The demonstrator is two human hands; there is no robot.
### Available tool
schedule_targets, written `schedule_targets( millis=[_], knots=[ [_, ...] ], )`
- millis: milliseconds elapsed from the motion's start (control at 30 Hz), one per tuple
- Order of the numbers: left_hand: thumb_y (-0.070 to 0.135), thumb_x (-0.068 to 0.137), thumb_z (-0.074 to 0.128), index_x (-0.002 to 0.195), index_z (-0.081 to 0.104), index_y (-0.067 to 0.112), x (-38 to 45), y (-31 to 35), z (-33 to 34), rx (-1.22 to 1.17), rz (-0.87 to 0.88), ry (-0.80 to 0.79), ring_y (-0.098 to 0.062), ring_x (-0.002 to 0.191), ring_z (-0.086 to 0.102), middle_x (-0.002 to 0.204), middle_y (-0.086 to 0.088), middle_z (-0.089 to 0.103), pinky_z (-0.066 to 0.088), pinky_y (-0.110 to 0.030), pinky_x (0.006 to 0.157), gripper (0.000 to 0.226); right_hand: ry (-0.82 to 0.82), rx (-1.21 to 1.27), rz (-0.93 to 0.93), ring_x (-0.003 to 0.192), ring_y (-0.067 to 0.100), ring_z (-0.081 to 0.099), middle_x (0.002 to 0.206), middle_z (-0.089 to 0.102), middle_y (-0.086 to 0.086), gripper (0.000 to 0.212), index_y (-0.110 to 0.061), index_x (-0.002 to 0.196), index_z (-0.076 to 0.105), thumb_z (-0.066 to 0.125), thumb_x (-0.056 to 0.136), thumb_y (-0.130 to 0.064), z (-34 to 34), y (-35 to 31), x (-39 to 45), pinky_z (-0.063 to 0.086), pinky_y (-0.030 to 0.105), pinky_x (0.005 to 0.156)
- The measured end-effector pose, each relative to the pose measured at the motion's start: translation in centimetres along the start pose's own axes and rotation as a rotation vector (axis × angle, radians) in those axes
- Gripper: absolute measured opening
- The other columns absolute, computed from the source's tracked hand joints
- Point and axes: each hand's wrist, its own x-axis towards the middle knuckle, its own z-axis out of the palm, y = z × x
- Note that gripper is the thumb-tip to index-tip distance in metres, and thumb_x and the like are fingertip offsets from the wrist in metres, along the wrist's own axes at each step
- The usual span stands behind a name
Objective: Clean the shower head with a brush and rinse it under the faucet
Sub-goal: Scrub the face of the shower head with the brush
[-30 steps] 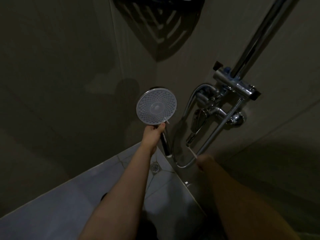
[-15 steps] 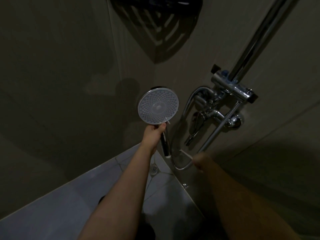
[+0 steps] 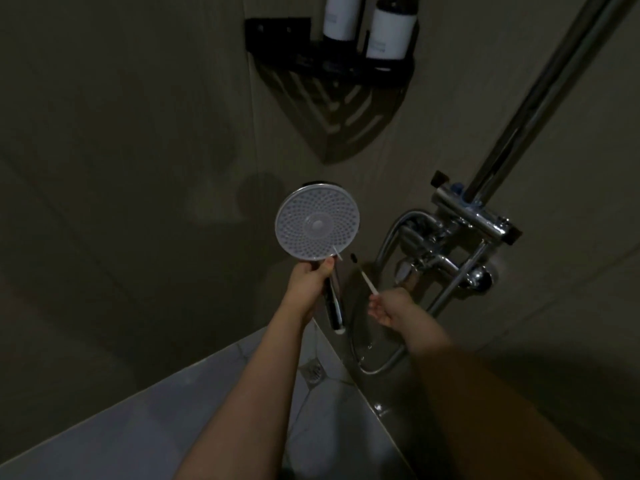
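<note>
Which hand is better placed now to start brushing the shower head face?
The right hand. It already holds the thin brush, whose dark tip points up near the shower head rim. The left hand grips the shower head handle, steadying it.

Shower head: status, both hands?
Left hand grips shower head by handle, face toward camera. Right hand holds brush, bristles just short of face. Nothing between.

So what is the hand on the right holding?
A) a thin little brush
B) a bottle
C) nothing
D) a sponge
A: the right hand pinches a thin brush by its pale handle, its dark tip pointing up toward the shower head held in the left hand.
</note>
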Motion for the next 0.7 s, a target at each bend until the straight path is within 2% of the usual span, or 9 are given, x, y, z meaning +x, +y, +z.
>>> schedule_targets(
  millis=[67,133,200,300,367,467,600,633,700],
  knots=[
    [0.010,0.094,0.050,0.114,0.059,0.000,0.0,0.7,-0.2,-0.014,0.026,0.021,-0.024,0.101,0.059,0.111,-0.013,0.062,0.046,-0.034,0.088,0.024,-0.043,0.086,-0.005,0.021,0.008,0.050,0.065,0.052,0.008,0.030,-0.010,0.071,0.043,0.034,0.098,-0.002,0.2,-0.5,-0.7,0.047,0.023,0.042],
    [0.010,0.094,0.049,0.101,0.063,0.003,-0.1,1.4,-0.1,-0.030,0.040,0.015,-0.023,0.095,0.061,0.101,-0.012,0.065,0.047,-0.035,0.087,0.017,-0.087,0.102,-0.085,0.025,0.007,0.053,0.060,0.059,0.005,0.028,-0.013,0.073,0.040,0.036,0.098,0.000,0.1,-1.8,-2.0,0.047,0.019,0.039],
    [0.008,0.096,0.045,0.088,0.062,0.009,-0.3,2.1,0.4,-0.074,0.056,-0.023,-0.016,0.082,0.066,0.091,-0.008,0.066,0.054,-0.030,0.081,0.018,-0.060,0.097,-0.266,0.024,0.001,0.047,0.048,0.059,0.002,0.027,-0.014,0.074,0.040,0.045,0.092,0.007,-0.5,-3.7,-3.4,0.037,0.011,0.029],
    [0.009,0.097,0.043,0.085,0.060,0.010,-0.7,2.8,1.4,-0.109,0.071,-0.072,-0.009,0.064,0.065,0.081,-0.007,0.063,0.056,-0.022,0.065,0.020,0.016,0.043,-0.552,0.025,-0.002,0.036,0.057,0.048,0.003,0.025,-0.020,0.074,0.047,0.047,0.092,-0.003,-1.7,-6.6,-6.4,0.026,0.012,0.029],
    [0.012,0.096,0.045,0.082,0.059,0.010,-1.0,3.5,2.3,-0.148,0.070,-0.080,-0.008,0.056,0.059,0.073,-0.005,0.059,0.052,-0.024,0.058,0.020,0.057,0.023,-0.687,0.030,-0.001,0.035,0.054,0.041,0.002,0.027,-0.021,0.072,0.053,0.044,0.097,-0.015,-2.8,-8.3,-8.3,0.027,0.014,0.035],
    [0.014,0.095,0.050,0.079,0.055,0.011,-1.4,4.4,3.3,-0.161,0.073,-0.057,-0.005,0.044,0.050,0.065,-0.003,0.054,0.046,-0.020,0.046,0.017,0.191,-0.046,-0.883,0.045,0.006,0.045,0.055,0.046,0.000,0.033,-0.022,0.065,0.055,0.045,0.096,-0.017,-4.7,-10.6,-11.1,0.036,0.023,0.051],
    [0.017,0.093,0.053,0.076,0.052,0.010,-1.2,6.1,3.8,-0.076,0.130,-0.047,-0.005,0.038,0.047,0.061,-0.004,0.053,0.041,-0.020,0.039,0.018,0.186,-0.249,-1.065,0.068,0.010,0.053,0.074,0.059,-0.004,0.024,-0.024,0.090,0.063,0.046,0.094,-0.008,-5.6,-14.4,-15.0,0.043,0.021,0.066],
    [0.016,0.093,0.053,0.075,0.051,0.010,-1.3,6.7,3.9,-0.070,0.138,-0.049,-0.005,0.036,0.046,0.060,-0.005,0.052,0.040,-0.019,0.038,0.019,0.198,-0.309,-1.114,0.069,0.008,0.053,0.077,0.060,-0.007,0.022,-0.023,0.095,0.064,0.047,0.094,-0.009,-5.5,-15.2,-16.0,0.042,0.015,0.064],
    [0.014,0.093,0.052,0.074,0.050,0.010,-1.3,8.1,4.0,-0.068,0.155,-0.055,-0.004,0.034,0.044,0.059,-0.005,0.051,0.038,-0.018,0.035,0.019,0.236,-0.426,-1.181,0.060,0.002,0.050,0.067,0.057,-0.010,0.018,-0.022,0.080,0.063,0.050,0.094,-0.019,-4.8,-16.4,-18.0,0.038,0.011,0.051]
  ],
)
